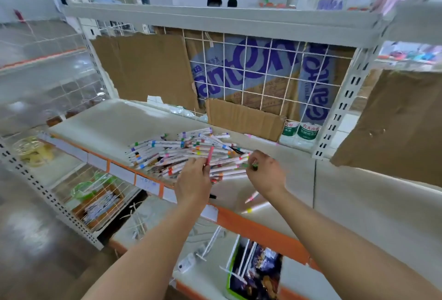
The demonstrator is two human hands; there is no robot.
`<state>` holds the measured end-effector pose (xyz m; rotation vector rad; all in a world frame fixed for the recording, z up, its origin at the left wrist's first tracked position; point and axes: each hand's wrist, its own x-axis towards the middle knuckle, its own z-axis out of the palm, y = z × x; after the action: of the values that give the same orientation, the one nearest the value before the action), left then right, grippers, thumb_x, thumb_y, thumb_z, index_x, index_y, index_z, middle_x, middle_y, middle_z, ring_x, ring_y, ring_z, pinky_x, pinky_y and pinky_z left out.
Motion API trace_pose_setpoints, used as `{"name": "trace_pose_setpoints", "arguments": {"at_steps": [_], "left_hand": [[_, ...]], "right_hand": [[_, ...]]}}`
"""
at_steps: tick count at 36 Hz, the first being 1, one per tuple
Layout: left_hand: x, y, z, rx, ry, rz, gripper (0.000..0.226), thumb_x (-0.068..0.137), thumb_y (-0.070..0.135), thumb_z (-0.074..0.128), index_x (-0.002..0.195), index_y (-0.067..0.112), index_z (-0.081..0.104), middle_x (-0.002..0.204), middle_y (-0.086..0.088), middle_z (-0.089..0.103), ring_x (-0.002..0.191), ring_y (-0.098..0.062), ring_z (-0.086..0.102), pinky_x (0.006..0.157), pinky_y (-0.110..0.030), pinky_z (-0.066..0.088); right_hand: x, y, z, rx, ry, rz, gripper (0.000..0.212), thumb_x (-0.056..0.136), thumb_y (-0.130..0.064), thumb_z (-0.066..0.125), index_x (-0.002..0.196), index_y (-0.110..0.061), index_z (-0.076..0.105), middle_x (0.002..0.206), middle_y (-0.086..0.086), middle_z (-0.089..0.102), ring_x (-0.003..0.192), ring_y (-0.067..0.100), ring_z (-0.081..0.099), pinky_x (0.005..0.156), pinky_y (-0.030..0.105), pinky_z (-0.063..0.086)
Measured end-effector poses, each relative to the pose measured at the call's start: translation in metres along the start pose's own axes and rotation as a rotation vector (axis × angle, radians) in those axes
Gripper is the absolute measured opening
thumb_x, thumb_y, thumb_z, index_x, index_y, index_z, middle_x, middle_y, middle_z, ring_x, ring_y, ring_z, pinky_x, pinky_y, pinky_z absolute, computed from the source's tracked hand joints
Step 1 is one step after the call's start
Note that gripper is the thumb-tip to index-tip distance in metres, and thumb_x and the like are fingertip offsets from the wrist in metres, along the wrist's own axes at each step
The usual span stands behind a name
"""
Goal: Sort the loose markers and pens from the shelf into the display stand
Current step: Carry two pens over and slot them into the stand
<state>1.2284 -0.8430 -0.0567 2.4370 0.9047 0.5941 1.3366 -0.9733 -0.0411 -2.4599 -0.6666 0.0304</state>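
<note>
Both hands extended forward: left hand (pixel 194 180) pinching, right hand (pixel 265 171) pinching.

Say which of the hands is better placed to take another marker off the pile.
Probably the right hand: it sits at the marker pile's near edge, pinching only a small green piece. The left hand already holds a pink pen upright.

I see two bare forearms coming up from the bottom of my view, with no sleeve on either as far as the frame reaches. The left hand (pixel 192 181) wears no glove, ring or band that I can make out, and the wrist is plain. The right hand (pixel 266 172) is bare as well, with no watch or strap at its wrist. My picture is too soft to show nails or fine marks
</note>
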Motion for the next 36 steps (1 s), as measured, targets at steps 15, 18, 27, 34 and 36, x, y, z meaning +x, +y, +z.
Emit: {"name": "trace_pose_setpoints", "arguments": {"at_steps": [15,18,27,34,36], "left_hand": [[-0.048,0.099,0.055,-0.148,-0.166,0.3,0.019,0.098,0.024,0.042,0.102,0.014,0.057,0.099,-0.006,0.058,0.081,-0.03,0.055,0.06,-0.033,0.033],[-0.065,0.127,0.065,-0.204,-0.182,0.368,0.018,0.098,0.021,0.044,0.102,0.01,0.058,0.099,-0.009,0.057,0.082,-0.033,0.055,0.062,-0.033,0.033],[-0.149,0.212,0.099,-0.249,-0.193,0.505,0.019,0.097,0.024,0.045,0.097,0.01,0.058,0.093,-0.009,0.058,0.081,-0.034,0.057,0.06,-0.035,0.037],[-0.228,0.28,0.117,-0.333,-0.239,0.608,0.015,0.096,0.019,0.049,0.093,0.007,0.059,0.091,-0.012,0.059,0.081,-0.038,0.056,0.059,-0.034,0.033],[-0.248,0.298,0.123,-0.349,-0.258,0.636,0.015,0.095,0.019,0.049,0.092,0.008,0.058,0.091,-0.012,0.059,0.082,-0.038,0.057,0.06,-0.037,0.037]], "right_hand": [[-0.086,0.108,-0.083,0.118,0.423,0.24,0.016,0.096,-0.018,0.05,0.087,-0.007,0.057,0.08,0.008,0.059,0.071,0.031,0.054,0.055,0.031,0.03],[-0.111,0.133,-0.107,0.107,0.485,0.294,0.018,0.098,-0.019,0.045,0.082,-0.011,0.047,0.072,0.007,0.061,0.068,0.031,0.055,0.058,0.038,0.039],[-0.202,0.212,-0.179,0.02,0.586,0.397,0.017,0.097,-0.013,0.044,0.081,-0.012,0.037,0.074,0.01,0.063,0.067,0.035,0.055,0.059,0.041,0.043],[-0.276,0.268,-0.232,-0.03,0.621,0.478,0.004,0.096,-0.006,0.044,0.093,-0.009,0.042,0.08,0.009,0.057,0.069,0.027,0.05,0.056,0.033,0.034],[-0.294,0.284,-0.245,-0.077,0.664,0.486,0.006,0.096,-0.008,0.045,0.101,-0.006,0.049,0.078,0.007,0.056,0.066,0.024,0.046,0.053,0.03,0.028]]}}
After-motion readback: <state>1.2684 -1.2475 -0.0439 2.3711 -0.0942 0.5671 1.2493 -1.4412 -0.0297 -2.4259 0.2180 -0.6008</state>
